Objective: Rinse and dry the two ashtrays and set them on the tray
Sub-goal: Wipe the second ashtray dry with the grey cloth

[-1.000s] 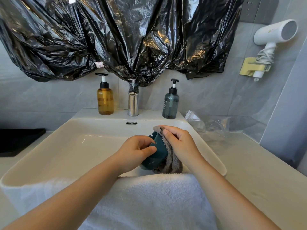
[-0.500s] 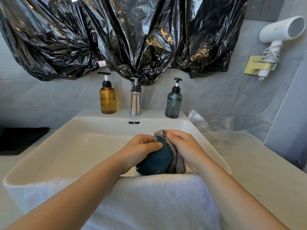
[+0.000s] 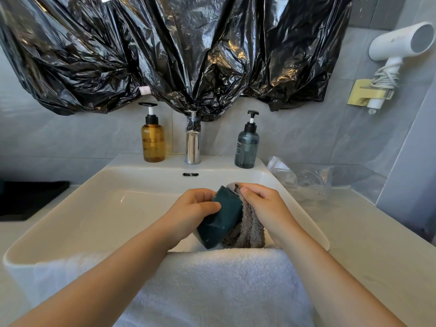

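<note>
Gripping a dark teal, angular ashtray [image 3: 221,220] in the left hand [image 3: 193,208], fingers curled over its top edge and thumb across the near face, tilted above the front of the white rectangular ceramic sink [image 3: 94,208]. Pinching a fluffy grey cloth [image 3: 247,230] in the right hand [image 3: 264,204], bunched against the ashtray's right side. Just above a thick white towel [image 3: 212,284] draped over the sink's front rim.

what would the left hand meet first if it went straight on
The dark green ashtray the left hand grips; just past it, probably the grey cloth in the right hand.
</note>
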The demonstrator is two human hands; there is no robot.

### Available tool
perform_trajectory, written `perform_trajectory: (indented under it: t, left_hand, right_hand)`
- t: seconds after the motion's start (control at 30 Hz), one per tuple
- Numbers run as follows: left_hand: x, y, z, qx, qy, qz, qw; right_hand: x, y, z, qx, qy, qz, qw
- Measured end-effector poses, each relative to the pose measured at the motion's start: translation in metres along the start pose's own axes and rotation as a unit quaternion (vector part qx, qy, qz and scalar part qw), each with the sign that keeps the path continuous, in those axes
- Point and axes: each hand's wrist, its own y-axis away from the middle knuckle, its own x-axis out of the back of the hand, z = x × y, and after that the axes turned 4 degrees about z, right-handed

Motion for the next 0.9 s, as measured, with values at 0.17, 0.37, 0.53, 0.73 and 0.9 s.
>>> perform_trajectory:
  t: [0.17,0.37,0.53,0.73,0.9]
  left_hand:
    - [-0.002,-0.001,0.002,0.025,0.050,0.013,0.998]
    - [-0.001,0.002,0.001,-0.004,-0.001,0.001,1.000]
    - [-0.003,0.002,0.003,0.018,0.023,-0.021,0.999]
    - [-0.004,0.001,0.004,0.037,0.026,0.011,0.999]
    - [-0.004,0.000,0.000,0.000,-0.029,0.005,1.000]
  right_hand:
    - [-0.001,0.001,-0.001,0.010,-0.013,-0.032,0.999]
    - [-0.001,-0.001,-0.003,0.000,-0.014,0.001,1.000]
    - [0.001,0.000,-0.002,-0.001,-0.016,-0.005,1.000]
    - [-0.001,0.008,-0.010,0.060,0.008,-0.048,0.997]
    - [-0.005,0.010,-0.012,0.131,0.054,-0.041,0.989]
